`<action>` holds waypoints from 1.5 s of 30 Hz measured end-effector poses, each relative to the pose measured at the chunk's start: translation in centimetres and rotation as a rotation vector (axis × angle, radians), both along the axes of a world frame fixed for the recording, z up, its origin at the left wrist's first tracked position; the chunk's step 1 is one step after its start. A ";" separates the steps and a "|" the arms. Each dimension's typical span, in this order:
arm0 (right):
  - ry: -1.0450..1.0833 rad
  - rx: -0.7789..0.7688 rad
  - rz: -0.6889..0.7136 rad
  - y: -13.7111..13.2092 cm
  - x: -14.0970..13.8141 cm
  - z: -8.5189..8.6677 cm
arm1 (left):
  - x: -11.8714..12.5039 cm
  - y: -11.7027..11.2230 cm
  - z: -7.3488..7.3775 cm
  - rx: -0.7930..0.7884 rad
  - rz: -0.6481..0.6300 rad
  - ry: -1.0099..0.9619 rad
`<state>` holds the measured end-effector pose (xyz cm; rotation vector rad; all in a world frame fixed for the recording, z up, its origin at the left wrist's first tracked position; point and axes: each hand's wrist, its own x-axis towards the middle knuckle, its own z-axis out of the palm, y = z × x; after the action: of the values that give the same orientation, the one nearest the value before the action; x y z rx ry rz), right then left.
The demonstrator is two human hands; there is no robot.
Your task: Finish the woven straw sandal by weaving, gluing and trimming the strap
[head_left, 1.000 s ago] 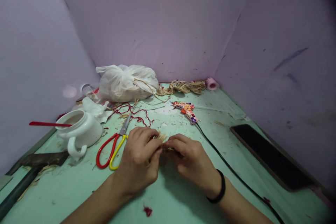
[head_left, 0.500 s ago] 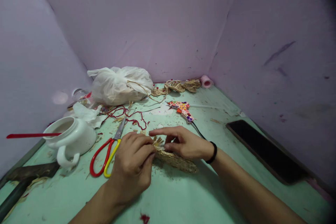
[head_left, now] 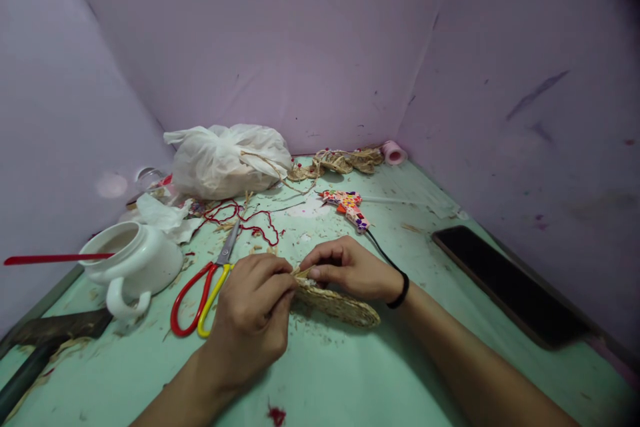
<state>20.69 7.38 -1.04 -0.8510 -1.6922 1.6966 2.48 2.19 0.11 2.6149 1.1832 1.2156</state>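
A flat woven straw piece [head_left: 340, 305] with a braided rim is tilted just above the green table. My left hand [head_left: 260, 310] is closed on its left end, fingers hiding that part. Straw ends and a white patch show on its upper side. My right hand [head_left: 350, 270] bends over that side, thumb and forefinger pinched at the loose straw by the left fingertips. Scissors [head_left: 223, 267] with one red and one yellow handle lie partly open beside my left hand. A patterned glue gun [head_left: 347, 207] rests beyond my right hand, its black cord running behind the wrist.
At left stands a white pot [head_left: 140, 267] with a red stick in it, near a dark-handled tool [head_left: 60, 328]. A white plastic bag [head_left: 230, 160], red yarn [head_left: 267, 223] and woven pieces [head_left: 340, 161] lie toward the back. A phone [head_left: 505, 287] lies right.
My right forefinger has curled down from pointing outward and now meets the thumb at the loose straw. The straw piece's right end shows slightly more. My left hand stays in place.
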 end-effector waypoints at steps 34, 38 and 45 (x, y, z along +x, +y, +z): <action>-0.690 0.864 -0.413 -4.6 -1.4 1.5 | 0.2 0.3 -0.2 -0.004 -0.005 -0.005; -0.677 0.821 -0.408 -4.7 -1.6 1.6 | -0.6 0.3 0.1 -0.053 0.049 -0.084; -0.630 0.798 -0.426 -4.7 -1.7 1.4 | -0.3 -0.8 0.7 0.108 0.213 0.132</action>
<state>18.95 2.67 0.32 -1.2678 -2.1303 0.3866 2.21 1.38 0.83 2.7427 1.4939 1.1854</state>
